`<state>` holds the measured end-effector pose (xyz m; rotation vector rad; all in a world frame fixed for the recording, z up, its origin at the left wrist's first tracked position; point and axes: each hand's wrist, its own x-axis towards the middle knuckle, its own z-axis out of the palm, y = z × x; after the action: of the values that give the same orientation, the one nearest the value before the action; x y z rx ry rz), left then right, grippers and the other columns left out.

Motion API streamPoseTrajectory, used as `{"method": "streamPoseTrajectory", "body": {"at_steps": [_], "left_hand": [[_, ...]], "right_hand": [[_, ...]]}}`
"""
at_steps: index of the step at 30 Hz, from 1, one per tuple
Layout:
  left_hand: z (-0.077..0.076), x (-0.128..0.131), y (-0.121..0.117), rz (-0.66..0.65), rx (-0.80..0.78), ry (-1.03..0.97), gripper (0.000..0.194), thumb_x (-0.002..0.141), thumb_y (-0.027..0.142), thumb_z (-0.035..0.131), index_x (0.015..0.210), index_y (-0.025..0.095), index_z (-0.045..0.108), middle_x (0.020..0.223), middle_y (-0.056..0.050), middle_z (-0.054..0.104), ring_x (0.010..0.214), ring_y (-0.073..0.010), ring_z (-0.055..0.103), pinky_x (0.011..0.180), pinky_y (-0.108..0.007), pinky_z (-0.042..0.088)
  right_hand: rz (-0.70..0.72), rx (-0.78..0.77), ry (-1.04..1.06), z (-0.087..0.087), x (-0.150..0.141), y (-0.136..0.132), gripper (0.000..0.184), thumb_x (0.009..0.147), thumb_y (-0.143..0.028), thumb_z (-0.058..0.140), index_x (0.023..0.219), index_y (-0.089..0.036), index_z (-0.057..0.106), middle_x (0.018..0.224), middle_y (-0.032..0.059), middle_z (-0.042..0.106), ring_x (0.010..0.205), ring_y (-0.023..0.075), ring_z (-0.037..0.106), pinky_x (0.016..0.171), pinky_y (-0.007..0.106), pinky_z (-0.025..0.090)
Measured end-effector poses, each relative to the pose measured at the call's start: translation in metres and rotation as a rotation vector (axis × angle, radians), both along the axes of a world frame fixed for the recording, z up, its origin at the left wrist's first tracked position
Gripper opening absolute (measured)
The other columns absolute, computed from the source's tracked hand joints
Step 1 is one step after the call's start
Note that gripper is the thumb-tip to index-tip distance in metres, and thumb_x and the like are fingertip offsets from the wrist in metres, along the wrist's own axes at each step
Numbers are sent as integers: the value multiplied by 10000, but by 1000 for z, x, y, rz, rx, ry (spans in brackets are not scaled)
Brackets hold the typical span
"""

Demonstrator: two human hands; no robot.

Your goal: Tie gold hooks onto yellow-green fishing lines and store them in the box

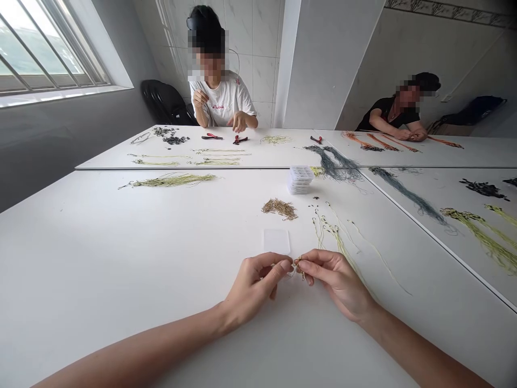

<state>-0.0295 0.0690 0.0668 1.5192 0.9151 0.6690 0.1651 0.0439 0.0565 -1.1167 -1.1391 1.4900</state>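
My left hand is closed in a pinch, with a thin pale line at its fingertips. Just to its right, my right hand pinches small gold-coloured metal pieces, some dangling below the fingers. The two sets of fingertips nearly meet over the white table, and they hide how line and metal join. A clear flat plastic piece lies just beyond my left hand. Farther out is a heap of small gold metal pieces. Yellow-green cords with dark hooks spread beyond and beside my right hand.
A stack of clear plastic boxes stands near the table seam. Bundles of yellow-green cord and grey-blue line lie farther off. Opposite sits a person in a white shirt, near red-handled pliers; another person works at right.
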Motion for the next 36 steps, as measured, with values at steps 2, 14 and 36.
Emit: {"method": "streamPoseTrajectory", "body": {"at_steps": [2, 14, 36], "left_hand": [[-1, 1, 0, -8, -79, -51, 358, 929, 457, 485, 942, 159, 684, 933, -71, 666, 581, -102, 525, 586, -264, 415], [0, 5, -1, -136, -196, -175, 322, 925, 407, 531, 929, 117, 670, 951, -103, 691, 773, -173, 661, 692, -280, 481], [-3, 0, 4, -173, 39, 112, 281, 926, 363, 488, 751, 153, 553, 696, 12, 475, 649, -109, 418, 599, -253, 351]], "right_hand": [[-2, 22, -21, 0, -1, -1, 145, 822, -346, 698, 796, -208, 739, 739, 20, 599, 672, 138, 466, 704, 314, 395], [-14, 126, -74, 1, -2, -3, 183, 849, -352, 668, 759, -199, 713, 718, 19, 616, 632, 128, 477, 639, 297, 410], [-17, -176, 250, -7, 5, 4, 102, 800, -299, 725, 797, -197, 720, 920, 16, 621, 596, 75, 458, 643, 263, 370]]}}
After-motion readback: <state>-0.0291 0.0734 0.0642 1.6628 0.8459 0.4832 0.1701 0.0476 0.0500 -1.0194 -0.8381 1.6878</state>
